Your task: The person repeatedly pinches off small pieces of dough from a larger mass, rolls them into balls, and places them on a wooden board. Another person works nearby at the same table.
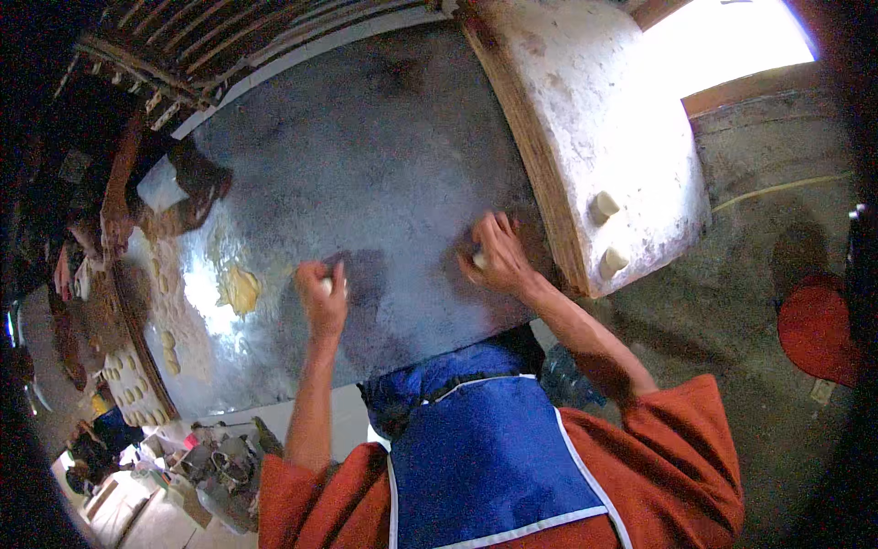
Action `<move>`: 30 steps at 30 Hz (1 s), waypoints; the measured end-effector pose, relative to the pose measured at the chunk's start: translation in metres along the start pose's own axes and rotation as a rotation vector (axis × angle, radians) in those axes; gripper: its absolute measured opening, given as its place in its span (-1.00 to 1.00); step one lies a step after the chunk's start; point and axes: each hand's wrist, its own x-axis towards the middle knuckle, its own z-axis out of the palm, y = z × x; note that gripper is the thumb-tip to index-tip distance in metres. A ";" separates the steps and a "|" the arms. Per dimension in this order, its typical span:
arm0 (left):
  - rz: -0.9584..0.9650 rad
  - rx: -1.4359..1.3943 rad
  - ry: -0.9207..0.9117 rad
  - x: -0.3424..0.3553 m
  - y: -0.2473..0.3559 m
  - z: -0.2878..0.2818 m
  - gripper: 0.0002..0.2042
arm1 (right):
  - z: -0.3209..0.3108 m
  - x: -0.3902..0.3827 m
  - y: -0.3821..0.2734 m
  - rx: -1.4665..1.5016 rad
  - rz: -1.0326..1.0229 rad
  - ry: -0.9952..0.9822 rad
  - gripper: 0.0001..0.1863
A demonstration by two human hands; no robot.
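Low over the grey metal tabletop (412,146), my left hand (320,306) curls round a small pale dough ball (326,286), which shows between thumb and fingers. To its right, my right hand (503,256) cups a second dough ball (479,261) against the metal, with only its left edge visible. Further right, two pale rounded dough pieces (604,205) (615,261) sit apart on a floured wooden board (585,110). Left of my left hand lies a flat yellowish lump (240,290), perhaps dough or fat, on a shiny, greasy patch.
Flour and several dough pieces (168,348) lie along the tabletop's left end. Beyond it, a tray (137,384) carries rows of dough balls. Another person's arm (119,192) reaches in at the far left. A wooden slatted rack (201,37) borders the far side; a red rounded seat (817,328) stands right.
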 end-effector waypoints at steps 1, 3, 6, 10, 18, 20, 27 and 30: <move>0.018 -0.045 0.034 -0.015 0.009 0.006 -0.69 | 0.007 0.021 -0.024 -0.020 0.054 0.007 -0.54; 0.070 -0.152 0.128 -0.036 0.036 0.036 -0.69 | 0.031 0.020 -0.061 -0.133 -0.028 0.141 -0.48; 0.512 -0.029 -0.063 -0.080 0.010 0.020 -0.71 | 0.026 -0.043 -0.037 0.225 0.051 -0.267 -0.53; 0.134 0.000 -0.027 -0.023 -0.003 0.000 -0.73 | 0.004 -0.005 0.008 -0.024 -0.036 -0.024 -0.55; 0.271 -0.023 -0.079 -0.057 -0.018 0.003 -0.74 | 0.008 -0.037 0.001 0.134 -0.075 -0.083 -0.50; 0.149 0.109 -0.005 -0.017 -0.025 -0.005 -0.72 | 0.004 -0.010 0.016 0.008 -0.043 -0.030 -0.51; 0.398 -0.075 -0.039 -0.068 -0.005 0.004 -0.70 | 0.004 -0.035 -0.025 0.319 0.032 -0.214 -0.64; 0.243 0.113 0.092 -0.029 -0.035 -0.005 -0.68 | -0.005 0.007 0.011 0.027 0.134 -0.238 -0.65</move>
